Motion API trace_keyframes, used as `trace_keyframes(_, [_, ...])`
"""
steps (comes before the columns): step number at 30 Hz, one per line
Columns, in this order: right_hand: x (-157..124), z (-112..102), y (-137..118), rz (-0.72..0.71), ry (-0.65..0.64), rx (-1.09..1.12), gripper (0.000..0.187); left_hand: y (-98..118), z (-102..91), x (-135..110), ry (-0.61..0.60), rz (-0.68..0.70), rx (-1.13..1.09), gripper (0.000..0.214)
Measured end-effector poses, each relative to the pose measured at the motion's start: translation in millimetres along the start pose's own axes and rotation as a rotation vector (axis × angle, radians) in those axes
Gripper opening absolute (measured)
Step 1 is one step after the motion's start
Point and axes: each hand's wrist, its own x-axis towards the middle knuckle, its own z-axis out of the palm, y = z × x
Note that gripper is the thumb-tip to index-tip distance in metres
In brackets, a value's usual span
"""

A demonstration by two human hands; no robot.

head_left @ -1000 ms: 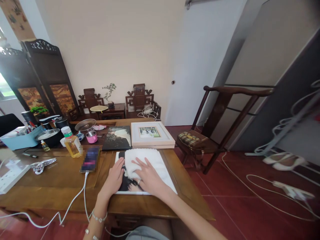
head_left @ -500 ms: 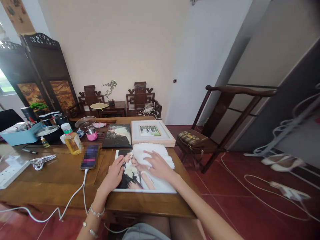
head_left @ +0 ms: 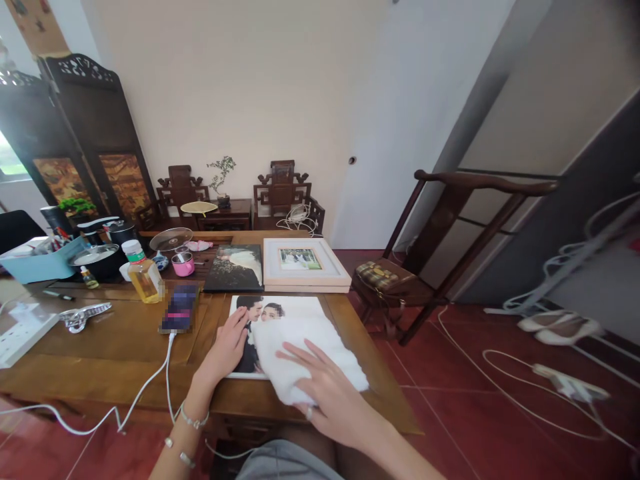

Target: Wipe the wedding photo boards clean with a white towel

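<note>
Cloth (head_left: 290,333): white, fluffy-looking, lies over much of the near & R part of photo (head_left: 247,362), which is flat on table (head_left: 125,350) by the near edge. Cloth runs a bit past photo's near edge & R side.

R hand (head_left: 327,393): palm down on cloth, fingers spread. Can't tell if thumb pinches cloth edge or just rests. L hand (head_left: 227,347): laid across photo's L edge, fingers extended, clasping nothing.

Handling (my est.): cloth prob. light, v. soft, limp; bunches easily, can't break. Best hold = flat hand w/ even pressure, or pinch a free corner, e.g. near R. Photo looks thin & stiff, prob. light; may slide on table w/o a steadying hand. Face likely smooth, could smudge/scratch, so lift by opp. edges. L edge = good spot to steady, b/c cloth doesn't cover it.

Nearby: white frame (head_left: 340,275) & dark print (head_left: 227,270) just beyond photo's far edge; phone (head_left: 181,307) to L, apart from photo.
</note>
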Motion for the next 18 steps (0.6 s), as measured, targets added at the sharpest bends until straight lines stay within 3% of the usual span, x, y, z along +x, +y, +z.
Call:
trace_keyframes(3, [-17.1, -5.2, 10.5, 0.047, 0.037, -0.034, 0.017, 3.3, -1.2, -0.7, -0.007, -0.014, 0.02, 0.045])
trace_keyframes(5, [-14.2, -6.5, 24.9, 0.111, 0.081, -0.079, 0.017, 3.8, -1.5, -1.1, -0.014, -0.021, 0.029, 0.046])
trace_keyframes(8, [8.2, -4.6, 43.6, 0.243, 0.125, -0.149, 0.019, 1.4, -0.4, -1.3, -0.009, -0.012, 0.024, 0.046])
trace_keyframes(11, [38.2, 1.3, 45.1, 0.324, 0.133, -0.173, 0.022, -2.2, 0.6, -0.1, 0.009, -0.009, -0.016, 0.045])
trace_keyframes(14, [59.0, 10.7, 28.2, 0.253, 0.105, -0.129, 0.023, -1.8, -2.2, 2.8, 0.071, -0.014, -0.128, 0.045])
trace_keyframes(18, [58.4, 21.3, -5.2, -0.028, -0.035, 0.001, 0.023, 7.2, -11.6, 5.4, 0.247, -0.047, -0.304, 0.047])
